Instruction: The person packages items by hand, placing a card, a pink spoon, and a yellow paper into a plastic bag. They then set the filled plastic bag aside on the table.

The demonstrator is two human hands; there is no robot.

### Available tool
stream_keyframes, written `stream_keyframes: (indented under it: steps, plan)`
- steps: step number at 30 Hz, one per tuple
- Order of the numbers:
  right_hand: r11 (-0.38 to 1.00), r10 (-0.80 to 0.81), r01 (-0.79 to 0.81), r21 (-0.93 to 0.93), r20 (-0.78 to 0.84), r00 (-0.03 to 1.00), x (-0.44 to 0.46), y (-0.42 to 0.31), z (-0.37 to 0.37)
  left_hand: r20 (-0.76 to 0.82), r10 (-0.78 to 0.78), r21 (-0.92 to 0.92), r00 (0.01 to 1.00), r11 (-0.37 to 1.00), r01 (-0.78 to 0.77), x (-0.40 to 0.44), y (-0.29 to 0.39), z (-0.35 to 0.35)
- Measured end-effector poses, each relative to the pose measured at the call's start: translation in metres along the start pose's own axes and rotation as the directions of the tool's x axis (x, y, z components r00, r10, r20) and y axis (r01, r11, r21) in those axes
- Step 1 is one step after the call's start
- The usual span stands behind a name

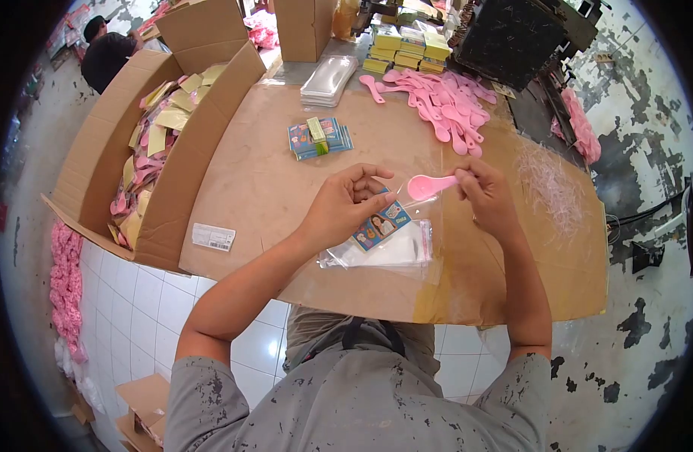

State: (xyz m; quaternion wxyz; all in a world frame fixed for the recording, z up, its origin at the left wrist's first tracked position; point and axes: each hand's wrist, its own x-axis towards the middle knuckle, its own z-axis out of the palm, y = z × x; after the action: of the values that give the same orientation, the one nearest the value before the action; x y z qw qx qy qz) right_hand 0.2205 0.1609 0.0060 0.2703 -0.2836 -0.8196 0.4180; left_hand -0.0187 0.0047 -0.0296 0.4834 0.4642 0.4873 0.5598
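My left hand pinches a blue printed card and what looks like the edge of a clear plastic bag, just above a stack of clear bags. My right hand holds a pink spoon by its handle, the bowl pointing left toward the card. Beyond my left hand lies a pile of blue cards with a small yellowish-green bundle across it. A heap of pink spoons is spread farther back on the cardboard-covered table.
On the left stands an open carton of packed spoons and cards. Farther back are clear sleeves, card stacks and a dark machine. Plastic scraps lie right, a label left. A person is at far left.
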Motion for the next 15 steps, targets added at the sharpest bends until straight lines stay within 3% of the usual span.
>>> stream_keyframes:
  steps: [2, 6, 11, 14, 15]
  plan:
    - [0.996, -0.021, 0.023, 0.089, -0.021, 1.000, -0.006, -0.007, -0.005, -0.006, 0.029, -0.004, 1.000, 1.000, -0.029, 0.001, -0.005, 0.003]
    - [0.994, -0.106, 0.107, -0.031, 0.041, 0.994, -0.010, -0.012, 0.001, 0.013, -0.087, 0.090, 0.996, 0.992, 0.086, -0.002, 0.003, 0.007]
    - [0.958, -0.104, 0.135, -0.251, 0.132, 0.986, -0.012, -0.030, 0.006, 0.043, -0.052, 0.059, 0.998, 0.997, 0.049, -0.003, -0.006, 0.011]
    - [0.960, -0.277, 0.276, 0.038, 0.045, 0.960, -0.015, -0.046, 0.029, 0.097, -0.069, -0.009, 0.993, 0.998, 0.070, -0.002, -0.008, 0.012]
    - [0.949, -0.238, 0.199, 0.245, 0.137, 0.962, -0.018, -0.049, 0.035, 0.117, -0.075, -0.028, 0.990, 0.996, 0.079, -0.001, -0.008, 0.012]
